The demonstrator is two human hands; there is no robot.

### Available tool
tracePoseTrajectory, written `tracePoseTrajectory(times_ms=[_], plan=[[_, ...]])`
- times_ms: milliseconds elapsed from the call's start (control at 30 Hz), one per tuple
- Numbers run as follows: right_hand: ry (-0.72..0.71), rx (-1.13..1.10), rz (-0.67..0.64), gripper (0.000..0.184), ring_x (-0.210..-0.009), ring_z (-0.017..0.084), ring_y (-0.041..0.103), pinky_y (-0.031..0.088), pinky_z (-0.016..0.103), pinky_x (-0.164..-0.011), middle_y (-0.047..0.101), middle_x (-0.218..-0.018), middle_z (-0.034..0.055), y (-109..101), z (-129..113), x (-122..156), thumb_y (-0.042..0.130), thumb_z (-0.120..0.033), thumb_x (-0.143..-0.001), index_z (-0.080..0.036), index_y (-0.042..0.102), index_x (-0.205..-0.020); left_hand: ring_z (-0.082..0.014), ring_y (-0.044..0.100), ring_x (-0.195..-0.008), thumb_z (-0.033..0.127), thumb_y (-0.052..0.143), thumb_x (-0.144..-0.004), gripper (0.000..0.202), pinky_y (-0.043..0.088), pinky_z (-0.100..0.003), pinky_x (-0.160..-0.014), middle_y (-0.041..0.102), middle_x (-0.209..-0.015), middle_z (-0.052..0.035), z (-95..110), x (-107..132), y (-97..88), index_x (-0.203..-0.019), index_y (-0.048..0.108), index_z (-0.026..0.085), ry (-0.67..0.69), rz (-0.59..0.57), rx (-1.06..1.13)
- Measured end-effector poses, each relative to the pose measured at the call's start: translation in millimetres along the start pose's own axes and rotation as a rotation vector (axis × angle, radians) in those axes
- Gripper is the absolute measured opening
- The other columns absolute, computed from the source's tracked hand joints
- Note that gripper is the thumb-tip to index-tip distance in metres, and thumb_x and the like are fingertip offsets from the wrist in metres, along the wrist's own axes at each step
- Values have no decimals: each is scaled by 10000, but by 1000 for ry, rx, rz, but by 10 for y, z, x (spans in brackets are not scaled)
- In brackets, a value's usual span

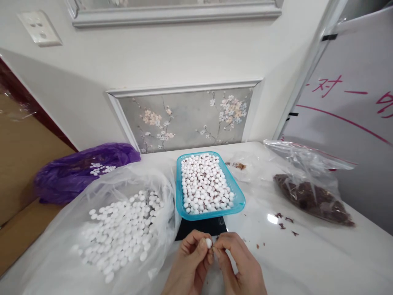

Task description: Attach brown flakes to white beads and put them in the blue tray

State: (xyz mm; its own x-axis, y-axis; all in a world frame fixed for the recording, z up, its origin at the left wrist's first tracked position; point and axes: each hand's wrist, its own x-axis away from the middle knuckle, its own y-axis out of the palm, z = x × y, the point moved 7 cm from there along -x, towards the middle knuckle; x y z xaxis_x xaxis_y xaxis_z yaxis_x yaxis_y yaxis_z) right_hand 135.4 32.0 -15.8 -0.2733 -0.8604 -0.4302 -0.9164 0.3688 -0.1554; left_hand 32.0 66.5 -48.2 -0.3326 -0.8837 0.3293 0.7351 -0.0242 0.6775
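Closest to me, just above the white table (294, 266), the person's two hands worked almost fingertip to fingertip. The left hand (193, 259) gripped a single white ball (209, 243) between thumb and forefinger, in the gap between the hands. The right hand (238, 260) had its thumb and forefinger pinched together right beside the ball; a dark speck showed there, though it was too small for me to say whether those fingers held it.

Just past the hands lay a flat black object (201, 229), partly covered by a blue tray (239, 201) full of similar white balls, with dark reddish bits showing among them. To the left a translucent bag (167, 180) sagged open over a heap of loose white balls. Over on the right, a few dark sprigs (289, 220) were scattered near a clear zip bag (307, 200) of brown material.

Farther back, a purple bag (61, 180) held small white pieces, and a crumpled clear bag (256, 170) sat behind the tray's right side. Beyond stood the wall with its flowered panel (192, 119).
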Motion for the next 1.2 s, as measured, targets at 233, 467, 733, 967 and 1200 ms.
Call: tracePoseTrajectory(times_ms=[233,467,733,967,1200], plan=[[17,15,-16,195,-680,152,515,379,260,-643,542,-715,1,36,-13,-10,471,-191,-882,-222,532,-699,-63,467,-541,243,785,-624,176,425,-187,-567,574,-665,13,-66,-39,-71,-622,638,147,-10,6,25],[65,-30,-60,202,-692,163,537,399,255,-616,554,-724,16,71,10,-13,455,-242,-893,-223,516,-702,-68,517,-566,226,803,-596,172,447,-178,-585,606,-679,1,-92,-22,-96,-613,655,141,-53,32,65],[108,-87,-103,203,-640,144,521,401,233,-583,522,-679,-4,92,-13,-74,461,-249,-876,-217,507,-680,-56,510,-537,247,824,-562,197,455,-179,-597,616,-667,8,-68,14,-92,-612,665,141,-49,80,69],[226,-31,-60,114,-626,142,491,414,237,-618,502,-635,-38,63,80,-121,543,-260,-804,-222,499,-706,-57,526,-542,235,818,-577,189,468,-169,-595,604,-630,13,-18,35,-55,-631,668,134,-27,97,54],[333,-240,-91,199,-604,136,506,443,225,-572,526,-653,-16,-13,204,-125,553,-371,-820,-197,532,-725,-65,615,-586,144,758,-666,177,523,-133,-582,673,-719,-36,-55,-4,-92,-834,702,142,-56,127,150]])
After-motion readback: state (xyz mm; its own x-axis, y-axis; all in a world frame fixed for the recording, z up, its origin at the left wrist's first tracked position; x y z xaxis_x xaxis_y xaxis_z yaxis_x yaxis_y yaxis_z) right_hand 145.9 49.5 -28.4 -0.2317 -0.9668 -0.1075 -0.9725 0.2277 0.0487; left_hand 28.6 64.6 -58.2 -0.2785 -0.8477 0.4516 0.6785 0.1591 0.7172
